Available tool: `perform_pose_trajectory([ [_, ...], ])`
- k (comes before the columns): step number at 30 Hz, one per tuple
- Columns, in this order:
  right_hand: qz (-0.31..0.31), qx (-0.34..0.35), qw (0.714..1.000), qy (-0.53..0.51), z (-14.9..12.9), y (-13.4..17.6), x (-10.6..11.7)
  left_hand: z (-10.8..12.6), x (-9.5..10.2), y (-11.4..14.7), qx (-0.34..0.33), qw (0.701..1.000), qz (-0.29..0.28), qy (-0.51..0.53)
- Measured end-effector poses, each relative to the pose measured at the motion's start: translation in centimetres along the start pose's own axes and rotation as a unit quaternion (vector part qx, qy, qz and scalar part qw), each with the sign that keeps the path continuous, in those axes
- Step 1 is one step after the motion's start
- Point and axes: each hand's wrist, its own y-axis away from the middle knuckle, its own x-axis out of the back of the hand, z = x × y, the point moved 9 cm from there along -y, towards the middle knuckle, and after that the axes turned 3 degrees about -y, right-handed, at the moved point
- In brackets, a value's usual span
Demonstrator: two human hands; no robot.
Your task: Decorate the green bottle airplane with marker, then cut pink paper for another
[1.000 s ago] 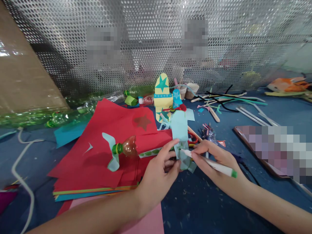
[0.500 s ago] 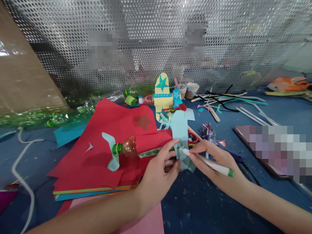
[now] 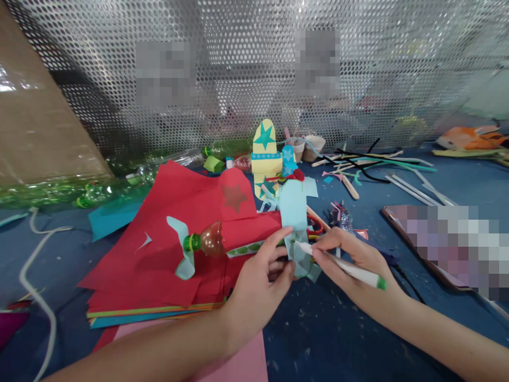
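Observation:
A toy plane made from a plastic bottle (image 3: 212, 238) lies wrapped in red paper (image 3: 250, 229), with a light-blue paper propeller (image 3: 185, 268) at its green cap (image 3: 192, 242). At its right end is a light-blue paper piece (image 3: 293, 207), whose lower part carries small green marks. My left hand (image 3: 260, 281) grips that lower part from the left, fingers bent around its edge; the thumb and fingertips partly hide it. Pinched in my right hand (image 3: 353, 270) is a white marker (image 3: 358, 271) with a green end, its tip on the light-blue paper.
Under the plane lies a stack of red paper (image 3: 131, 265). A yellow bottle plane with stars (image 3: 265, 162) stands behind it. To the right are red-handled scissors (image 3: 315, 225), a popsicle stick (image 3: 350, 187), pipe cleaners (image 3: 377, 159) and a phone (image 3: 427, 254). Behind is a perforated metal panel (image 3: 246, 69).
The marker and my right hand have shifted slightly to the right and down. More green marks show on the light-blue paper. My left hand stays in place.

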Motion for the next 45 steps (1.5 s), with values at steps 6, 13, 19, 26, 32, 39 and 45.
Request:
perform_pose_trajectory([
  [6,0.003,-0.003,1.0,-0.002,-0.1,0.0,0.1,0.0,-0.1,-0.1,-0.001,1.0,0.001,0.004],
  [13,0.0,-0.002,1.0,0.009,-0.3,-0.1,0.1,-0.1,-0.1,-0.1,0.002,1.0,0.002,0.004],
  [19,0.001,-0.003,1.0,0.012,-0.2,-0.2,0.0,0.0,-0.1,-0.1,-0.003,1.0,0.002,0.005],
  [26,0.039,-0.007,0.999,-0.027,0.3,0.3,0.8,-0.1,-0.1,0.0,-0.003,1.0,0.003,0.003],
  [32,0.087,-0.039,0.995,-0.01,1.0,0.3,2.1,-0.1,0.1,0.0,-0.009,1.0,0.004,-0.001],
  [39,0.071,-0.034,0.997,0.001,0.8,0.1,1.5,-0.1,0.3,0.0,-0.004,1.0,0.014,-0.025],
  [45,0.054,-0.04,0.998,-0.001,1.1,0.1,1.1,-0.2,0.1,0.0,-0.005,1.0,0.009,-0.015],
])
